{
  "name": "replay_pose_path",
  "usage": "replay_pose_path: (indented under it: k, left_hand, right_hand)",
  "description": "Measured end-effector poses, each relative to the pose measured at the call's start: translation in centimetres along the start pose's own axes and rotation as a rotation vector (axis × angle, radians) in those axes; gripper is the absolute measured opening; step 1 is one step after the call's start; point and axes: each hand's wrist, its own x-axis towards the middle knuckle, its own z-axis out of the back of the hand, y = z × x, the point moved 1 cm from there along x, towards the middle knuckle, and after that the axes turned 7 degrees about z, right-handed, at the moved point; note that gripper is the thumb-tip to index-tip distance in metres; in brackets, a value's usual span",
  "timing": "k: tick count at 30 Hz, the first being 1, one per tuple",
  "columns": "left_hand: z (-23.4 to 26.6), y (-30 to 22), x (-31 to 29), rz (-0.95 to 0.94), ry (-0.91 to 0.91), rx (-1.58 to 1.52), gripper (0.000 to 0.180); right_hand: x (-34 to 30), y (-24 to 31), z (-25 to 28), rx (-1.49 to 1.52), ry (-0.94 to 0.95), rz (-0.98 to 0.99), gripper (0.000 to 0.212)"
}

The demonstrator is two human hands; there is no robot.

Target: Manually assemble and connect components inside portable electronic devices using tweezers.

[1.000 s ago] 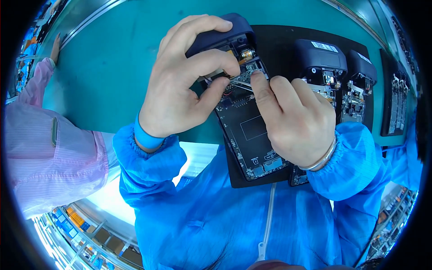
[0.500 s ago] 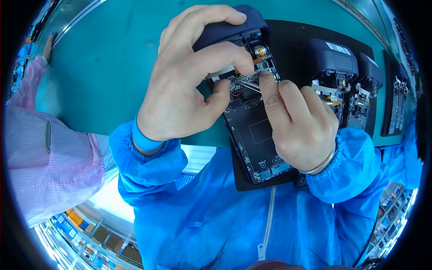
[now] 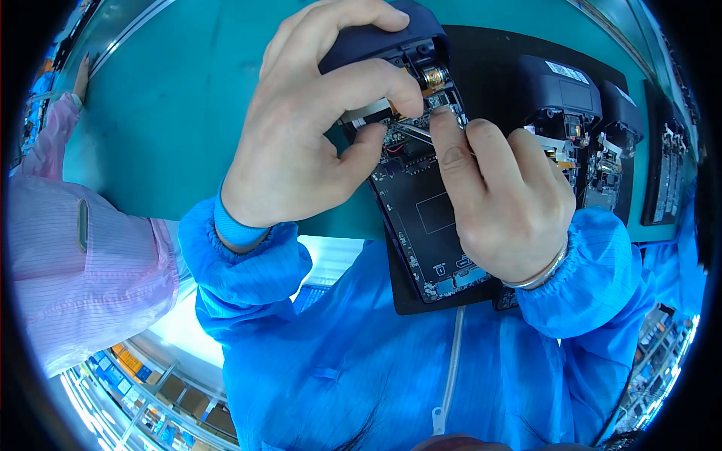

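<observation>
An opened electronic device [image 3: 421, 203] lies lengthwise before me, its black board bare and its dark housing [image 3: 425, 34] folded up at the far end. My left hand [image 3: 301, 120] curls round that housing, fingers over its top, while thumb and index finger reach down to the circuit parts. Metal tweezers [image 3: 415, 132] are pinched in my right hand [image 3: 508, 195], their tips on the board beside my left thumb. A gold-coloured round part [image 3: 434, 78] and a white flat cable [image 3: 374, 113] show near the fingers. What lies beneath my right fingers is hidden.
Similar opened devices [image 3: 560, 94] stand to the right on a black mat [image 3: 481, 52], another dark board unit [image 3: 664, 177] beyond them. All rest on a green work surface [image 3: 173, 113]. At the left, a person in a pink sleeve [image 3: 83, 263] leans on the table.
The device and both hands have shifted very slightly in view. My grip on the housing and the tweezers' place on the board are nearly unchanged.
</observation>
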Motion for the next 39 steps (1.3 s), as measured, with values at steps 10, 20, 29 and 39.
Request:
replay_pose_path:
  k: [10,20,29,39]
  left_hand:
    - [0.7,-0.7,0.0,0.040,0.027,0.105,0.037]
    - [0.6,-1.3,0.7,-0.072,0.021,0.282,0.034]
    - [-0.1,-0.5,0.6,-0.067,-0.037,0.166,0.031]
    - [0.4,-0.4,0.5,-0.156,-0.038,0.197,0.027]
  right_hand:
    - [-0.2,0.1,-0.2,0.052,0.021,-0.050,0.049]
    - [-0.5,-0.5,0.4,0.029,0.009,-0.127,0.042]
    - [-1.0,-1.3,-0.3,0.136,-0.053,-0.127,0.042]
    - [-1.1,-1.7,0.2,0.254,-0.034,-0.178,0.039]
